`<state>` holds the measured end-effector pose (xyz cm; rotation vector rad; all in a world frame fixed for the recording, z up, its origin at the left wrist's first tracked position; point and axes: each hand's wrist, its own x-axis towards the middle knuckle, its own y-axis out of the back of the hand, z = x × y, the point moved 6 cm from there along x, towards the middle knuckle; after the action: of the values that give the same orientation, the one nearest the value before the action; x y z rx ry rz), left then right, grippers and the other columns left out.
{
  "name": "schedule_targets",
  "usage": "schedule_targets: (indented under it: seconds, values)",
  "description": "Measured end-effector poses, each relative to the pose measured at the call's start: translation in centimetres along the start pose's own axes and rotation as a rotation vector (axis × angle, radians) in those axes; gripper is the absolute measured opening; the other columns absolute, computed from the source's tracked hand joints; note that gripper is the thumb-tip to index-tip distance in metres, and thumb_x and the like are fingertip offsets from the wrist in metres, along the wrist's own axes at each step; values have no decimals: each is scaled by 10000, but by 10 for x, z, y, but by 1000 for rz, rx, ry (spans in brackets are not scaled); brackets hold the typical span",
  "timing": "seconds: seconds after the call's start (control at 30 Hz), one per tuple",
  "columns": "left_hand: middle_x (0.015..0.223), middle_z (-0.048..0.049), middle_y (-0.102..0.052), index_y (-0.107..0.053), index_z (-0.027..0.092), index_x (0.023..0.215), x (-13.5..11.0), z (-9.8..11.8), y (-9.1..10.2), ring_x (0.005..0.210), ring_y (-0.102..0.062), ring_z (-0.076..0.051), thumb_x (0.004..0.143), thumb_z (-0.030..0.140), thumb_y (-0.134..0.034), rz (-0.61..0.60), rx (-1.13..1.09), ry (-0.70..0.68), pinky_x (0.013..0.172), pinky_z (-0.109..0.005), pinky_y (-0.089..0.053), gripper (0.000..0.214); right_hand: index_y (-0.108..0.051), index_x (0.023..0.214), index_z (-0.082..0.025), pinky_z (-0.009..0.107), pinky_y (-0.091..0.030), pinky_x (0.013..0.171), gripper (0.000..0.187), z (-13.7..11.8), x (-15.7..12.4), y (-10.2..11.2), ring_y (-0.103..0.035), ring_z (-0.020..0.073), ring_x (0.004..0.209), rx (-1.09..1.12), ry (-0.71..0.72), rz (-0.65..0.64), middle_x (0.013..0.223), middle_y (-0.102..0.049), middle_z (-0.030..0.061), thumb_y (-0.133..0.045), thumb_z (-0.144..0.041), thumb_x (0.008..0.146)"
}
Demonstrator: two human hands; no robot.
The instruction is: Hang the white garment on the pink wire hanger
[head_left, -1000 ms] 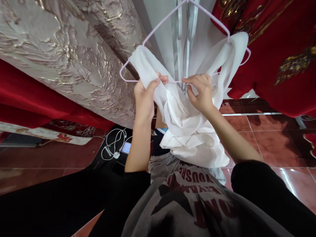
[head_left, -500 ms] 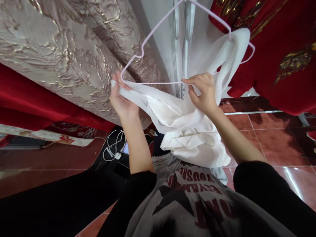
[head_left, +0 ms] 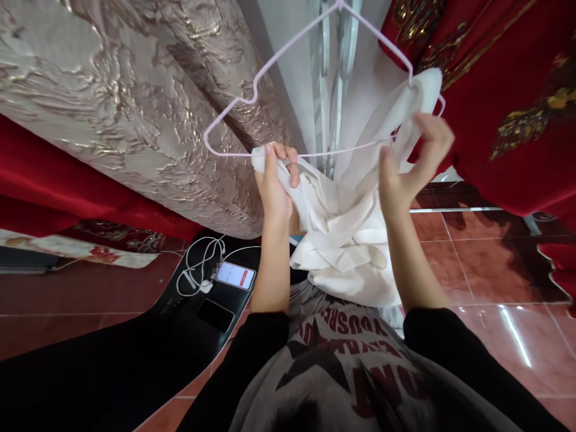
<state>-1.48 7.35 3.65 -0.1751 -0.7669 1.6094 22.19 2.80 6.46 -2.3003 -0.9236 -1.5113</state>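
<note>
A pale pink clothes hanger (head_left: 288, 49) hangs in front of me, its top at the upper edge of the view. White fabric, seemingly a garment (head_left: 342, 255), drapes over the hanger's right shoulder and bunches down toward my lap. My left hand (head_left: 276, 180) grips an edge of the white cloth at the hanger's bottom bar, left of the middle. Beside the right part of the cloth is my right hand (head_left: 411, 162), thumb and fingers apart and slightly blurred. Whether its fingertips touch the fabric I cannot tell.
Shiny embossed beige fabric (head_left: 135, 108) hangs at left, red fabric with gold sequins (head_left: 504, 108) at right. A black seat (head_left: 148, 342) at lower left carries a lit phone (head_left: 236, 275), a dark phone (head_left: 215, 315) and a white cable (head_left: 182, 282). The floor is red tile (head_left: 488, 264).
My left hand has moved right from the hanger's left corner, bringing the cloth edge along. My right hand has left the bottom bar and moved right, its fingers spreading. The hanger has shifted slightly left.
</note>
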Motion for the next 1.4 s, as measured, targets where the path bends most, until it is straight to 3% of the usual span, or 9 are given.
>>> schedule_targets:
  seconds: [0.07, 0.23, 0.53, 0.77, 0.93, 1.07, 1.13, 1.23, 1.4]
  values:
    - [750, -20, -478, -480, 214, 729, 0, 1, -1, 445, -302, -87, 996, 515, -604, 15, -8, -4, 422, -300, -190, 421, -442, 1439, -246, 543, -428, 1160, 664, 27, -3, 7, -497, 290, 1365, 73, -147, 96, 1423, -497, 150, -594, -608, 903]
    - [735, -15, -475, -456, 215, 718, -2, -2, -4, 434, -270, -89, 1052, 472, -496, 70, 37, 19, 394, -296, -190, 423, -596, 1143, -181, 443, -555, 941, 539, 64, -20, -16, -648, 202, 989, 213, -368, -171, 1065, -639, 101, -558, -659, 896]
    - [691, -11, -537, -466, 191, 724, 0, 6, 4, 384, -299, -29, 1043, 532, -524, 82, 33, -38, 388, -233, -162, 471, -477, 702, -175, 275, -400, 652, 280, 26, 23, -2, -438, 93, 617, 261, -398, -125, 636, -461, 7, -581, -362, 882]
    - [660, -17, -528, -515, 174, 664, 3, 12, 2, 366, -317, -38, 1051, 428, -536, 56, -40, 14, 374, -219, -155, 464, -653, 809, -153, 263, -392, 599, 100, 0, 106, -21, -418, 94, 574, 778, -592, -571, 618, -433, 4, -569, -165, 756]
    - [659, -18, -540, -527, 179, 661, 9, 11, 7, 351, -288, -41, 1059, 427, -507, 41, -56, 89, 370, -224, -152, 469, -557, 828, -213, 239, -327, 562, 135, 53, 111, -21, -306, 79, 602, 787, -1020, -327, 704, -387, 10, -466, -114, 835]
    - [656, -16, -547, -517, 184, 672, 13, 11, 11, 349, -298, -45, 1059, 441, -499, 22, -58, 110, 369, -234, -143, 465, -554, 1036, -220, 261, -134, 506, 241, 88, 78, 0, -172, 68, 529, 560, -875, 76, 814, -422, 23, -349, -220, 908]
    - [655, -9, -549, -504, 185, 680, 12, 9, 9, 350, -289, -41, 1066, 433, -492, 20, -63, 118, 369, -239, -142, 459, -533, 1180, -241, 256, -137, 511, 331, 78, 54, 5, -157, 67, 527, 465, -701, 110, 901, -492, 45, -303, -352, 969]
    - [663, -3, -550, -484, 182, 695, 9, 3, 4, 349, -279, -35, 1105, 350, -421, 25, -99, 116, 366, -247, -132, 447, -493, 1265, -270, 255, -194, 522, 424, 42, 18, -7, -225, 72, 556, 411, -472, -34, 1064, -607, 71, -392, -567, 980]
    - [670, 8, -522, -459, 183, 709, 1, -1, 0, 354, -261, -35, 1118, 280, -361, 35, -109, 130, 361, -238, -140, 432, -530, 1240, -268, 286, -274, 516, 523, 24, -11, -49, -309, 63, 528, 477, -477, -357, 1158, -659, 70, -402, -693, 963]
